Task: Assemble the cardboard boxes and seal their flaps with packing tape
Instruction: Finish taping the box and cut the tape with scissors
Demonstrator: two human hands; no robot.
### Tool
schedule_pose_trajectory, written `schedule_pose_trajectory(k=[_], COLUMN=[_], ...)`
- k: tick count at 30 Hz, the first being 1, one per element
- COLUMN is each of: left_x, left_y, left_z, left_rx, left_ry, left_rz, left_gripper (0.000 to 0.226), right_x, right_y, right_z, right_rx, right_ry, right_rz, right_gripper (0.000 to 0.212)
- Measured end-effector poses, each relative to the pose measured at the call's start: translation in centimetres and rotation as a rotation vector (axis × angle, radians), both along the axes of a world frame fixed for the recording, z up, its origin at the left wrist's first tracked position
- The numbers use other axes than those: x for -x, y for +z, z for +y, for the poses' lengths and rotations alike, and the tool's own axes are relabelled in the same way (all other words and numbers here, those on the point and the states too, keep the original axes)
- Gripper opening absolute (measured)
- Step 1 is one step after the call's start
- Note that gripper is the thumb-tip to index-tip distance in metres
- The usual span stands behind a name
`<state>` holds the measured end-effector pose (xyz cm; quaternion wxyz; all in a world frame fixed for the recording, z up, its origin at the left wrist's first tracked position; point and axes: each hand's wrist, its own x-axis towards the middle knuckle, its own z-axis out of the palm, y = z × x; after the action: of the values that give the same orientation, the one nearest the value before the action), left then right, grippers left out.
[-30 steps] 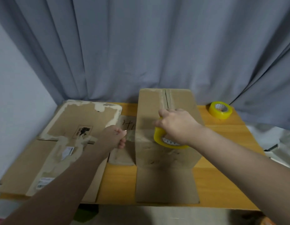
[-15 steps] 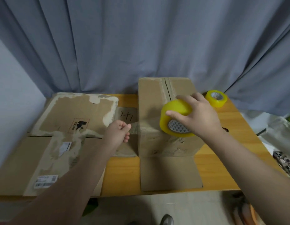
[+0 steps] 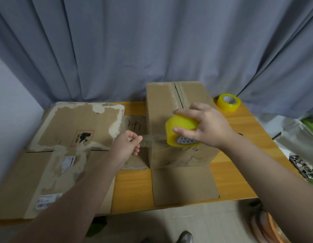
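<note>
An assembled cardboard box (image 3: 159,109) stands on the wooden table (image 3: 133,186), its top flaps closed with a seam running away from me and one flap lying flat toward me. My right hand (image 3: 208,125) grips a yellow roll of clear packing tape (image 3: 181,128) just above the box top. My left hand (image 3: 126,144) pinches the tape's free end, and a clear strip (image 3: 152,139) stretches between hand and roll, left of the box.
A flattened cardboard box (image 3: 68,137) with torn labels covers the table's left half. A second yellow tape roll (image 3: 228,102) sits at the back right corner. Grey curtains hang behind. Plastic bags and clutter lie right of the table; a shoe shows below.
My right hand lifted the roll off the box top and turned it. My left hand now holds the tape end, and a strip has been drawn out between them.
</note>
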<state>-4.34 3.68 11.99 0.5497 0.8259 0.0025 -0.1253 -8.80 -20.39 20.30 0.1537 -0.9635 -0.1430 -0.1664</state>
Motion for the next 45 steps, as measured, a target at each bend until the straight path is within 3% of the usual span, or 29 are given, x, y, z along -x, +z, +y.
schedule_pose_trajectory(k=[15, 25, 32, 34, 36, 38, 39, 41, 43, 45], left_x=[-0.9, -0.5, 0.0, 0.3, 0.8, 1.3, 1.6, 2.2, 2.9, 3.6], left_y=[-2.1, -3.9, -5.0, -5.0, -5.6, -6.7, -6.8, -5.8, -3.9, -2.8], left_z=[0.8, -2.0, -3.5, -3.4, -3.0, -2.5, -2.5, -3.3, -5.3, -7.2], left_rx=[0.004, 0.031, 0.266, 0.327, 0.171, -0.032, -0.01, 0.248, 0.547, 0.673], left_ry=[0.036, 0.005, 0.119, 0.163, 0.153, 0.209, 0.265, 0.3, 0.207, 0.106], left_rz=[0.096, 0.241, 0.425, 0.517, 0.547, 0.429, 0.309, 0.126, 0.177, 0.258], left_gripper=[0.012, 0.01, 0.007, 0.02, 0.045, 0.05, 0.045, 0.044, 0.058, 0.07], right_x=[-0.6, -1.1, -1.3, -1.4, -1.4, -1.2, -1.1, -0.9, -0.7, -0.4], right_y=[0.3, -0.2, -0.3, -0.4, -0.4, -0.5, -0.5, -0.7, -0.7, -0.9], right_z=[2.2, 1.3, 1.2, 1.2, 1.2, 1.3, 1.3, 1.3, 1.3, 1.3], right_rx=[0.037, -0.097, -0.09, -0.094, -0.091, -0.094, -0.099, -0.116, -0.138, -0.141], right_ry=[-0.024, -0.08, -0.093, -0.097, -0.098, -0.098, -0.1, -0.111, -0.116, -0.121], right_rz=[0.021, 0.01, 0.004, 0.001, -0.006, -0.006, -0.008, -0.02, -0.033, -0.042], right_gripper=[0.067, 0.068, 0.068, 0.067, 0.068, 0.068, 0.069, 0.068, 0.066, 0.065])
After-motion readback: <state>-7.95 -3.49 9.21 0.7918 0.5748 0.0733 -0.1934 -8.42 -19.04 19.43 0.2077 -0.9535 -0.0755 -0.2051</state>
